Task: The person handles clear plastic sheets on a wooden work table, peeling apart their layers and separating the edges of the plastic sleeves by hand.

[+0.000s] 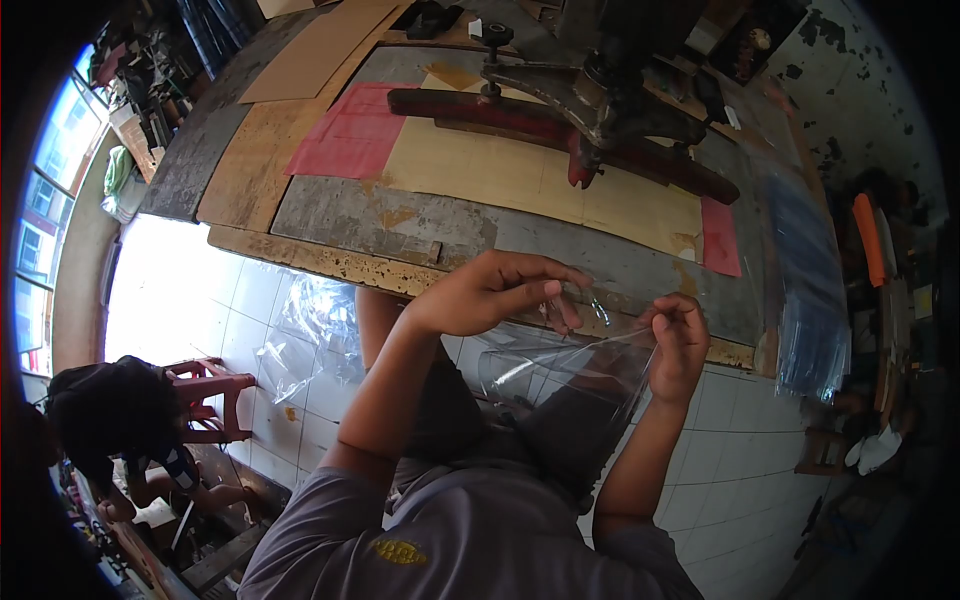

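A clear plastic sheet (pixel 600 362) hangs between my two hands, over my lap and in front of the bench edge. My right hand (pixel 682 345) pinches its upper right corner between thumb and fingers. At its upper left part, my left hand (pixel 505 290) is closed on the film, thumb and fingers bent around it. A bright glint shows on the film between the hands; the film's exact edges are hard to make out.
Ahead stands a workbench with a grey board (pixel 345 215), cream sheet (pixel 480 165) and pink sheets (pixel 350 130) under a dark press bar (pixel 640 155). Stacked clear plastic (pixel 810 300) hangs at right. Loose plastic (pixel 315 330) lies on the floor. Another person (pixel 120 420) sits near a red stool (pixel 215 395).
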A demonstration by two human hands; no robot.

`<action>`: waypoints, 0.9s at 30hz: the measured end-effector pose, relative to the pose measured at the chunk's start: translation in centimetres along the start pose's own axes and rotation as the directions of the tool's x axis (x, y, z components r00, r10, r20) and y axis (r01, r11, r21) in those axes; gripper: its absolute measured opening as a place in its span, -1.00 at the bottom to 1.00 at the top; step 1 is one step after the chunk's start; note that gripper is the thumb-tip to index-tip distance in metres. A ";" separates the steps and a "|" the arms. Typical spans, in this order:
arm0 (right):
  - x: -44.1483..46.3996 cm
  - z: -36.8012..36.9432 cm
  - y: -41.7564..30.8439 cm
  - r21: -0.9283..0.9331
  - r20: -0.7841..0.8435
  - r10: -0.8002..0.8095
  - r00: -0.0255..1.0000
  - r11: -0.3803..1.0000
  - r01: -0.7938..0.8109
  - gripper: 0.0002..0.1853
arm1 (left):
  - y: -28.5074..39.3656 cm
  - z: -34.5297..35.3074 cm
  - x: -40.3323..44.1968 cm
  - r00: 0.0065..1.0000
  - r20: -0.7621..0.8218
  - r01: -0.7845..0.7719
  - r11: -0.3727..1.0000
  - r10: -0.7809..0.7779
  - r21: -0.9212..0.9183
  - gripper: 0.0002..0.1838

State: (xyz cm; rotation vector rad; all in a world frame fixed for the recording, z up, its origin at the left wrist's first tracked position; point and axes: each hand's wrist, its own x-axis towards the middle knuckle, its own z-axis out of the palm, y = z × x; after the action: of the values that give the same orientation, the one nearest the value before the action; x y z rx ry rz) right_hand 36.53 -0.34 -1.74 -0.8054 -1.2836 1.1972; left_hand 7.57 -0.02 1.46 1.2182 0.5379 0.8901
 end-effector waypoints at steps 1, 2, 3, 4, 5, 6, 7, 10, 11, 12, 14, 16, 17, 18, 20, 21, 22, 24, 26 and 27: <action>0.0 -0.1 0.0 0.001 0.006 0.001 1.000 1.000 -0.001 -0.83 | 0.0 0.0 0.0 1.000 -0.001 -0.002 1.000 0.002 -0.001 -0.63; 0.0 -0.1 0.1 -0.001 0.007 -0.001 1.000 1.000 0.001 -0.83 | 0.0 0.0 -0.1 1.000 -0.014 0.010 0.999 -0.009 0.038 -0.64; 0.0 -0.1 0.1 -0.002 0.008 -0.004 1.000 1.000 0.004 -0.83 | 0.1 0.1 -0.1 0.999 -0.027 0.022 0.997 -0.020 0.077 -0.64; 0.0 -0.2 0.1 -0.004 0.010 -0.006 1.000 1.000 0.006 -0.83 | 0.2 0.1 -0.2 0.999 -0.041 0.035 0.993 -0.031 0.116 -0.65; 0.0 -0.1 0.1 -0.004 0.014 -0.008 1.000 1.000 0.008 -0.83 | 0.1 0.1 -0.2 0.998 -0.042 0.042 0.993 -0.037 0.108 -0.65; 0.0 0.0 0.0 -0.004 0.017 -0.009 1.000 1.000 0.009 -0.82 | 0.1 0.0 -0.2 0.998 -0.044 0.048 0.994 -0.044 0.100 -0.66; 0.1 0.0 -0.1 -0.004 0.021 -0.009 1.000 1.000 0.009 -0.82 | 0.0 0.0 -0.2 0.998 -0.045 0.055 0.994 -0.051 0.091 -0.66; 0.1 0.1 -0.3 -0.008 0.036 -0.005 0.999 1.000 0.005 -0.82 | 0.0 0.0 -0.2 0.997 -0.069 0.045 0.984 -0.033 0.172 -0.67; 0.1 0.1 -0.2 -0.015 0.037 -0.008 0.999 1.000 0.008 -0.82 | 0.0 0.0 -0.2 0.997 -0.070 0.039 0.980 -0.026 0.195 -0.68; 0.1 0.0 -0.2 -0.022 0.039 -0.011 0.999 1.000 0.012 -0.82 | 0.0 0.0 -0.2 0.997 -0.071 0.033 0.975 -0.018 0.218 -0.68; 0.1 0.0 -0.2 -0.030 0.038 -0.012 0.999 0.999 0.013 -0.82 | 0.0 0.0 -0.2 0.998 -0.064 0.020 0.973 -0.005 0.232 -0.69; 0.1 0.1 -0.3 -0.032 0.033 -0.008 0.999 0.999 0.009 -0.82 | 0.1 0.0 -0.1 0.999 -0.050 0.004 0.977 0.007 0.213 -0.69; 0.1 0.1 -0.3 -0.036 0.034 -0.008 0.999 0.999 0.009 -0.82 | 0.1 0.0 -0.1 0.999 -0.049 0.003 0.977 0.008 0.214 -0.69; 0.1 0.1 -0.2 -0.040 0.034 -0.009 0.999 0.999 0.010 -0.82 | 0.1 0.0 -0.1 0.999 -0.048 0.002 0.977 0.008 0.214 -0.69; 0.0 0.1 -0.2 -0.042 0.034 -0.007 0.999 0.999 0.009 -0.82 | 0.1 0.0 -0.1 0.999 -0.050 0.008 0.976 0.003 0.216 -0.69; 0.0 0.1 -0.2 -0.040 0.032 -0.006 0.999 0.999 0.008 -0.81 | 0.3 0.1 -0.2 0.999 -0.053 0.014 0.976 -0.002 0.217 -0.69; 0.0 0.1 -0.2 -0.037 0.031 -0.006 0.999 0.999 0.007 -0.81 | 0.5 0.1 -0.2 0.998 -0.057 0.019 0.976 -0.007 0.218 -0.69; 0.0 0.2 -0.3 -0.029 0.035 -0.004 0.999 1.000 0.005 -0.81 | 0.3 0.0 -0.2 0.998 -0.056 0.015 0.976 -0.003 0.217 -0.68; 0.0 0.2 -0.3 -0.027 0.038 -0.002 0.999 1.000 0.003 -0.81 | 0.3 -0.1 -0.2 0.999 -0.054 0.012 0.977 0.000 0.212 -0.67; 0.0 0.2 -0.3 -0.030 0.039 -0.001 0.999 1.000 0.002 -0.81 | 0.3 -0.1 -0.2 0.999 -0.052 0.011 0.978 0.000 0.207 -0.67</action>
State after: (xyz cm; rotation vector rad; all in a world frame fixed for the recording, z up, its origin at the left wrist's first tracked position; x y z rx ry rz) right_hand 36.46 -0.45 -1.39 -0.8057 -1.3364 1.2006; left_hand 7.28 -0.15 1.72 1.3839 0.6883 0.8786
